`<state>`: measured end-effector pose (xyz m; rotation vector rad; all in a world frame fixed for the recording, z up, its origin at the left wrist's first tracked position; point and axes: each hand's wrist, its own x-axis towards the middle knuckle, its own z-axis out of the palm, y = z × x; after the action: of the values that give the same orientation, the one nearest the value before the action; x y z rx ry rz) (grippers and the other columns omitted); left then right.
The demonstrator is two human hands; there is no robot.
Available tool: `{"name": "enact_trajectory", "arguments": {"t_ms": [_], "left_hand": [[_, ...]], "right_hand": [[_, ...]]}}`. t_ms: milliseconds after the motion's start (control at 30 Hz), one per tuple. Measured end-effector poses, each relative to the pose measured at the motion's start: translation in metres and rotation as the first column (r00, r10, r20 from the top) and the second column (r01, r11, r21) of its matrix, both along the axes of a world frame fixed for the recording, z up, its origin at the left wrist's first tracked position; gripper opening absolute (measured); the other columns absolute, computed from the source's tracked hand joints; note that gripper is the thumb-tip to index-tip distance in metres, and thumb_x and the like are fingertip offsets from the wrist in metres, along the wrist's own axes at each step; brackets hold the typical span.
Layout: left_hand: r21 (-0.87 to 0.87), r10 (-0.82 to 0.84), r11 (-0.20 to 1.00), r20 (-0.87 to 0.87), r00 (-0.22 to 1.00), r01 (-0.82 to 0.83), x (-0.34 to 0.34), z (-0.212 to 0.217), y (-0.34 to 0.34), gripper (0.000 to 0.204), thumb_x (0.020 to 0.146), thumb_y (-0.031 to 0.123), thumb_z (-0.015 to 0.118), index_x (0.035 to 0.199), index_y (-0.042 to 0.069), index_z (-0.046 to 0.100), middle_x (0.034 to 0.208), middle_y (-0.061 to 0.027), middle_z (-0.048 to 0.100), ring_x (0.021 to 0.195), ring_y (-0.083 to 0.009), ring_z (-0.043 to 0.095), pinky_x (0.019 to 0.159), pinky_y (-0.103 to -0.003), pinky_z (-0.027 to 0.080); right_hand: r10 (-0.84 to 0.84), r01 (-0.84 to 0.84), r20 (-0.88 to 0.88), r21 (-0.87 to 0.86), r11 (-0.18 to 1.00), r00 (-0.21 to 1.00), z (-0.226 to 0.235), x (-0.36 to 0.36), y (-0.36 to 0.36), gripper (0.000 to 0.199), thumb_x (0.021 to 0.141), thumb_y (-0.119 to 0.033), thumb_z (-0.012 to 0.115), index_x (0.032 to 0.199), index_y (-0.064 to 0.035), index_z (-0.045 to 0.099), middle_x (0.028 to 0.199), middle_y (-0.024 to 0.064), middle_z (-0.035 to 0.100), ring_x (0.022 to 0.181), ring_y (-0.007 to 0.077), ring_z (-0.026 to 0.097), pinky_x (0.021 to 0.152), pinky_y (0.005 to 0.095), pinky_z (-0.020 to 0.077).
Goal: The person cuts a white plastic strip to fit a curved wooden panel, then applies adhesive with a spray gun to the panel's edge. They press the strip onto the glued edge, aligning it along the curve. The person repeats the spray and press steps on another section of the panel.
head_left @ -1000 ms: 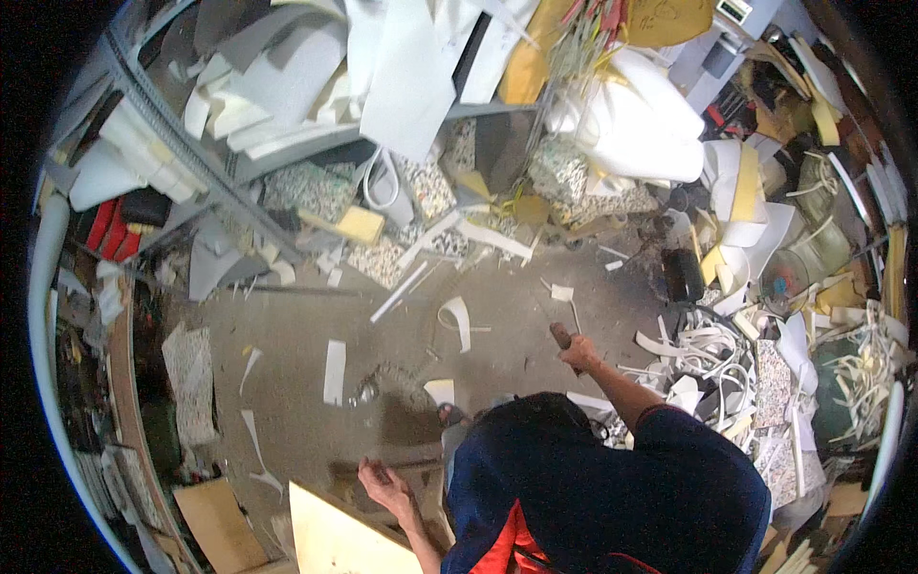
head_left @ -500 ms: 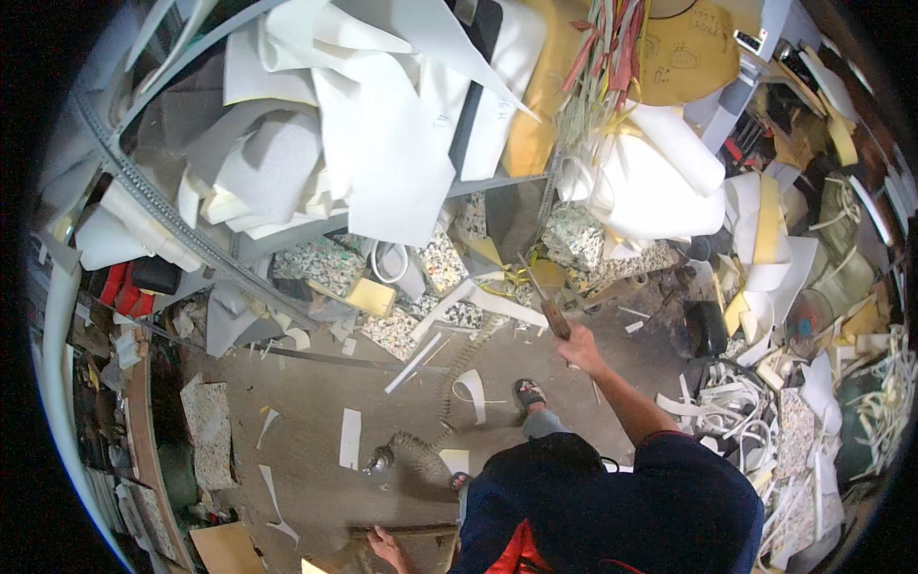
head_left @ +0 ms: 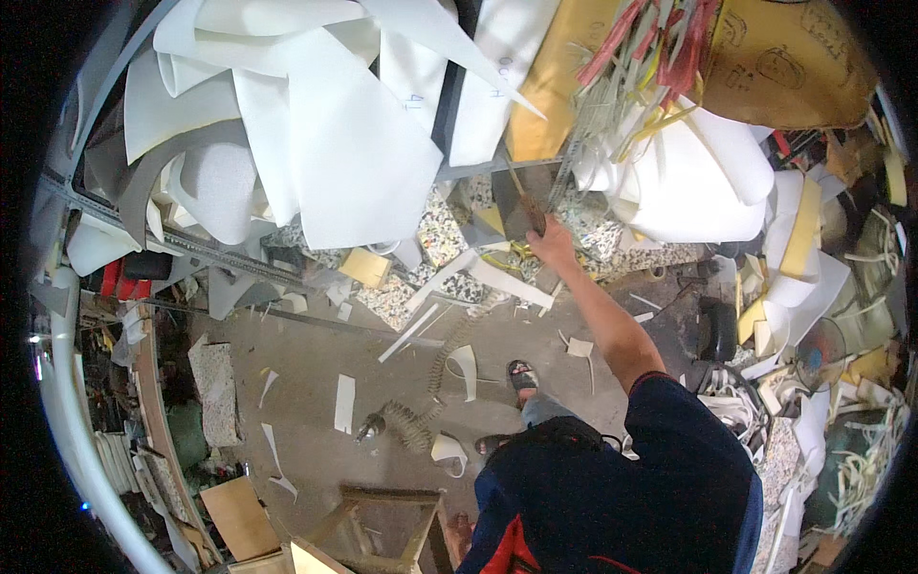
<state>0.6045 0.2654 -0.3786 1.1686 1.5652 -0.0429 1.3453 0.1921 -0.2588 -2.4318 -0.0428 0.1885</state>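
Note:
My right hand (head_left: pixel 551 243) is stretched forward, its fingers wrapped round the brown handle of a knife (head_left: pixel 532 212). The knife's thin blade points up and away, toward the metal edge below the heaped white foam sheets (head_left: pixel 359 143). Just ahead of that hand lie speckled foam blocks (head_left: pixel 442 234). My left hand (head_left: pixel 461 536) shows only in part, low beside my body at the right side of a wooden frame (head_left: pixel 392 496); its fingers are too dim and hidden to read.
Strips of red and pale material (head_left: pixel 660 57) hang at the top right. A coiled hose (head_left: pixel 442 368) lies on the floor among white foam scraps (head_left: pixel 345 403). White offcuts (head_left: pixel 736 397) pile up at the right. A wooden board (head_left: pixel 239 517) stands lower left.
My right hand has moved forward and up with the knife, toward the metal edge. My left hand has drawn back from the wooden frame's top toward my body. The whole view has shifted.

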Motion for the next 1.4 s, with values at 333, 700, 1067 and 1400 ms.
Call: {"name": "enact_trajectory", "arguments": {"t_ms": [333,700,1067,1400], "left_hand": [[0.274,0.223,0.936,0.017,0.975,-0.219,0.024,0.084,0.011,0.044,0.101,0.037,0.065,0.125,0.000,0.058,0.108,-0.0054,0.064,0.092,-0.0151,0.061,0.080,-0.031,0.050],[-0.012,0.172,0.984,-0.236,0.956,-0.180,-0.009,0.050,-0.186,0.026,0.098,0.023,0.061,0.109,0.001,0.068,0.091,-0.0035,0.069,0.079,-0.0225,0.067,0.075,-0.033,0.054],[0.171,0.167,0.979,-0.365,0.916,-0.110,-0.055,0.110,-0.122,0.036,0.095,0.033,0.062,0.111,0.001,0.069,0.097,-0.0204,0.074,0.095,-0.0334,0.072,0.085,-0.043,0.055],[-0.027,0.147,0.989,0.099,0.984,-0.145,-0.100,-0.044,-0.025,0.036,0.096,0.028,0.064,0.115,-0.003,0.068,0.099,-0.0156,0.074,0.090,-0.0281,0.070,0.081,-0.038,0.056]], "right_hand": [[-0.233,0.116,0.133,0.574,0.810,0.963,-0.108,0.203,0.079,0.045,0.073,-0.012,0.087,0.109,-0.0029,0.062,0.095,0.0102,0.067,0.073,0.0236,0.066,0.057,0.0391,0.0541],[0.121,0.549,-0.627,0.747,0.376,0.770,-0.129,0.258,0.072,0.019,0.099,-0.012,0.061,0.114,-0.0040,0.054,0.101,0.0186,0.056,0.077,0.0268,0.053,0.063,0.0427,0.0546],[0.304,0.379,-0.693,0.648,0.661,0.654,-0.206,0.081,-0.030,0.039,0.102,-0.030,0.058,0.125,0.0013,0.054,0.104,0.0177,0.065,0.099,0.0279,0.067,0.089,0.0434,0.0577],[-0.111,-0.020,-0.814,-0.148,0.989,0.570,-0.125,-0.383,-0.477,0.025,0.094,-0.031,0.060,0.083,-0.0096,0.065,0.074,0.0078,0.065,0.061,0.0215,0.064,0.053,0.0363,0.0517]]}}
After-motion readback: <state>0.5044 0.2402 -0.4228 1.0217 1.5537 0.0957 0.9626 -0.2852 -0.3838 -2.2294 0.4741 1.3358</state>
